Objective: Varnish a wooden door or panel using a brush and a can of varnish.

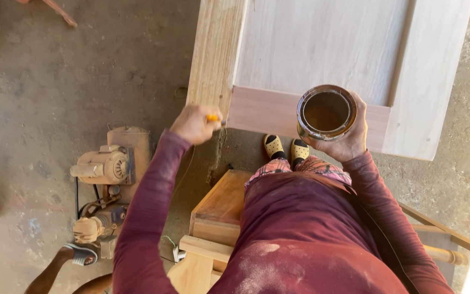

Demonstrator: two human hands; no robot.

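I observe the left hand [194, 124] closed around a yellow-handled tool [213, 117], its tip hidden, at the lower left corner of the wooden door panel [322, 49]. The right hand [349, 139] grips an open round tin [326, 112] of brown liquid against the panel's bottom rail. A dusty machine [110, 163] stands on the floor, left.

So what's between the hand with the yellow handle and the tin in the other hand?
In the head view, a bare stretch of the door's bottom rail lies between the left hand and the tin held by the right hand.
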